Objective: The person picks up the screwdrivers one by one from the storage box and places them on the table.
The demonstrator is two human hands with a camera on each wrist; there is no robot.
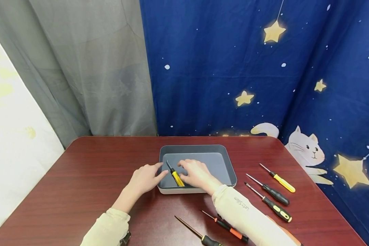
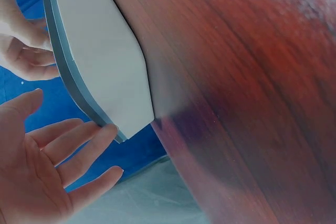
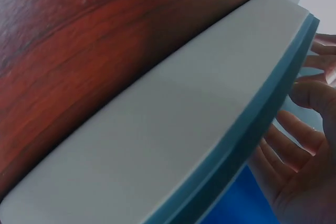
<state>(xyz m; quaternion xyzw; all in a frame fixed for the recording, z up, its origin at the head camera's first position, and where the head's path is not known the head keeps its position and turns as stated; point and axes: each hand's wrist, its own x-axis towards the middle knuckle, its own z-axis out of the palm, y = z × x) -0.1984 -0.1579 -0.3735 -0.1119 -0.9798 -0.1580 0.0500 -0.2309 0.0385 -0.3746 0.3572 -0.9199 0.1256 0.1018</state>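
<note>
A grey rectangular tray (image 1: 200,148) with a pale outer wall stands on the table. Inside it, at the left, lies a screwdriver with a yellow and black handle (image 1: 177,178), its tip pointing away from me. My left hand (image 1: 144,177) is at the tray's left side, and in the left wrist view its extended fingertips are right at the grey rim. Over the tray, just right of the screwdriver, is my right hand (image 1: 196,173) with loosely bent fingers and nothing between them. Part of the handle end is hidden by the near rim.
Right of the tray lie a yellow-handled screwdriver (image 1: 284,182), a black-handled one (image 1: 275,194) and a black-and-yellow one (image 1: 276,208). Nearer me are an orange-and-black screwdriver (image 1: 230,229) and a long-shafted one (image 1: 189,226). My right sleeve (image 1: 243,212) partly covers another orange handle (image 1: 287,234).
</note>
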